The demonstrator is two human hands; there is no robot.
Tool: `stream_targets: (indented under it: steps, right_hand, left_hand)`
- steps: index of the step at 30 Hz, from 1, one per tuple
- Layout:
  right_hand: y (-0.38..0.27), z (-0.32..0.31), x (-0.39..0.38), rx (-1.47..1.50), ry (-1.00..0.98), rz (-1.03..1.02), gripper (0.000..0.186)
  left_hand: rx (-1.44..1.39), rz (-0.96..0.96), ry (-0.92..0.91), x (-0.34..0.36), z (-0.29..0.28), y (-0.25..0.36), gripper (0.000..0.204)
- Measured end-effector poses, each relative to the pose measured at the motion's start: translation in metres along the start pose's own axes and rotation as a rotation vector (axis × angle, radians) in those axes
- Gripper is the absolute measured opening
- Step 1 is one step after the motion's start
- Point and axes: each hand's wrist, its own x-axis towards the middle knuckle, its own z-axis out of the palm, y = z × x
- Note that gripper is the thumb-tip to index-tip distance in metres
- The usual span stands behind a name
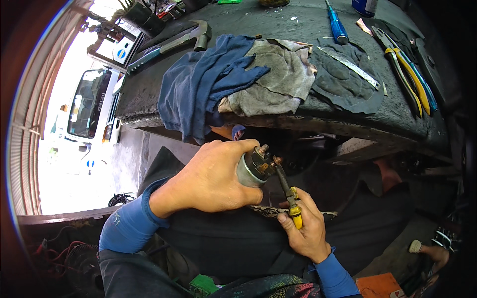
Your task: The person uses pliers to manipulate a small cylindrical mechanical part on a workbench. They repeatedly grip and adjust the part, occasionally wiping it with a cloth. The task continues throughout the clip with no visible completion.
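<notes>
In the middle of the view my left hand (203,179) grips a cylindrical metal part, like a solenoid (248,172), with a black cap and copper-coloured threaded terminals facing up and right. My right hand (303,231) is closed on a yellow-handled tool, apparently pliers (294,213), whose long dark jaws reach up to a terminal at the part's right side. The jaw tips partly hide that terminal. My left fingers are mostly out of sight behind the part.
A worn dark bench (139,107) ahead bears a hammer (191,35), blue (198,84) and grey (271,74) rags, a steel ruler (348,64), a blue screwdriver (335,22) and yellow-handled pliers (407,74). A white truck (89,104) stands outside left; someone's leg (432,256) shows at lower right.
</notes>
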Motion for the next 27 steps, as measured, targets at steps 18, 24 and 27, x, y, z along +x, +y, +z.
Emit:
stream_targets:
  steps: [18,24,27]
  right_hand:
    - [0.029,0.002,0.007,0.406,-0.166,-0.023,0.028]
    - [0.014,-0.004,-0.004,0.219,-0.086,0.103,0.038]
    - [0.000,-0.004,-0.003,0.183,-0.083,0.123,0.039]
  left_hand:
    - [-0.614,-0.079,-0.548,0.003,-0.005,-0.020,0.038]
    - [-0.197,0.045,-0.143,0.008,0.002,-0.016,0.047]
    - [-0.056,0.029,0.000,0.005,0.010,-0.013,0.046]
